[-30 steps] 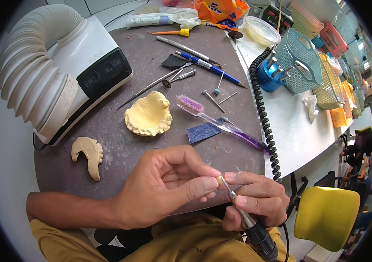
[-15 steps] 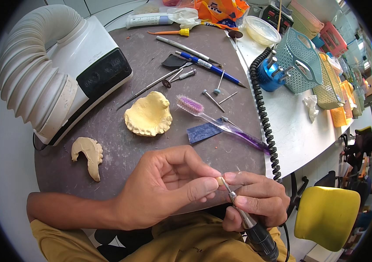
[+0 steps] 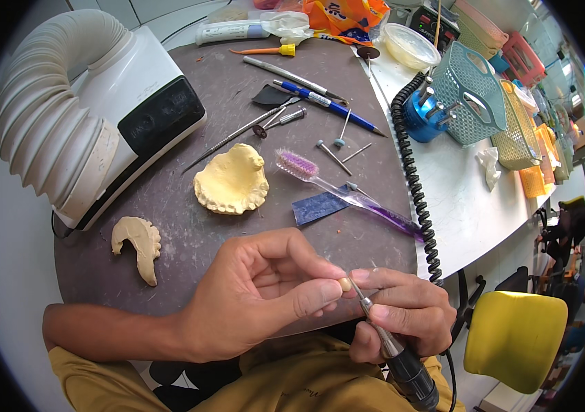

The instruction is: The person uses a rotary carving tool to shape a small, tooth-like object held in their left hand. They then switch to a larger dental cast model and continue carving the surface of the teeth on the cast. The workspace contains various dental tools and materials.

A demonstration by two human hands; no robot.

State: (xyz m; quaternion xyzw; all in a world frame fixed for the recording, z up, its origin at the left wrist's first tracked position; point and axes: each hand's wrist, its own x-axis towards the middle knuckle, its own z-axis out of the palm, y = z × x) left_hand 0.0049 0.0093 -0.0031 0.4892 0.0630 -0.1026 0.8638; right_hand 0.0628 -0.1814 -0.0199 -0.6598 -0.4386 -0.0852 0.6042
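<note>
Between thumb and forefinger, my left hand point(image 3: 258, 295) pinches a small ivory dental crown point(image 3: 345, 283). My right hand point(image 3: 409, 309) grips a rotary handpiece point(image 3: 395, 357), silver at the front and black at the rear. Its thin bur points up and left and lies right beside the crown; whether the two touch I cannot tell. Beyond my hands on the grey-brown mat rests a yellow plaster dental cast point(image 3: 232, 180) with a row of teeth. A beige partial cast point(image 3: 138, 247), curved like a hook, lies to the left.
A white extractor with a ribbed hose point(image 3: 45, 110) stands at the left. A purple toothbrush point(image 3: 347, 192), blue sandpaper point(image 3: 320, 207), a blue pen point(image 3: 330, 104) and several burs lie on the mat point(image 3: 189, 275). A coiled black cord point(image 3: 416, 178) runs along the right, near a blue bur stand point(image 3: 430, 117).
The bur tip has shifted very slightly against the crown, and a little more of the crown shows. Both hands otherwise keep their grip and place.
</note>
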